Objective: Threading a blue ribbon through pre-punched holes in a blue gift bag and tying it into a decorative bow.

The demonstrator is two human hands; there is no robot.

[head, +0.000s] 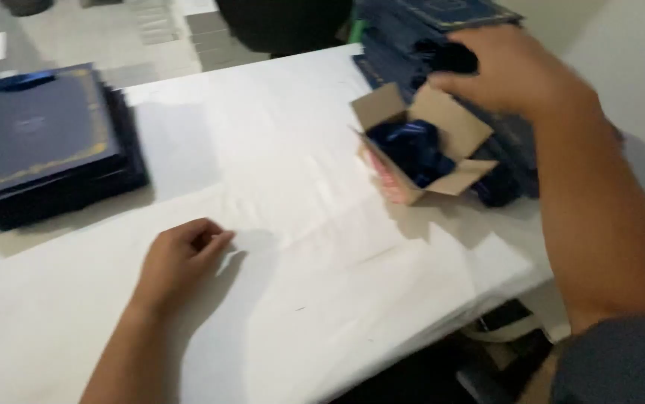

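Two hands in shot, and only one is busy. The right hand (513, 71) is up at about 1 o'clock, hovering over the small cardboard box (421, 142), with its fingers curled shut around a dark blue bow (448, 56). It's blurry, so I can't tell how many fingers are actually pinching it. The box sits open-flapped on the white table cover (292, 224), right of centre, stuffed with more dark blue ribbon (411, 150), and it's touching the stack of dark blue folders (442, 22) behind it at 12 to 1 o'clock.

The left hand (180, 262) is down at 7 o'clock, resting on the cover in a loose fist, holding nothing.

My guess is the bow weighs almost nothing and is soft and springy, with a shiny surface that looks a bit slippery. Squeeze the loops and they'd likely crush, so a light pinch at the centre knot seems the best place to hold it. The box looks flimsy too and could easily tip or slide.

Another pile of blue folders with gold borders (34, 142) sits at 10 o'clock, well apart from both hands, with a blue bow on top of it (19, 81).
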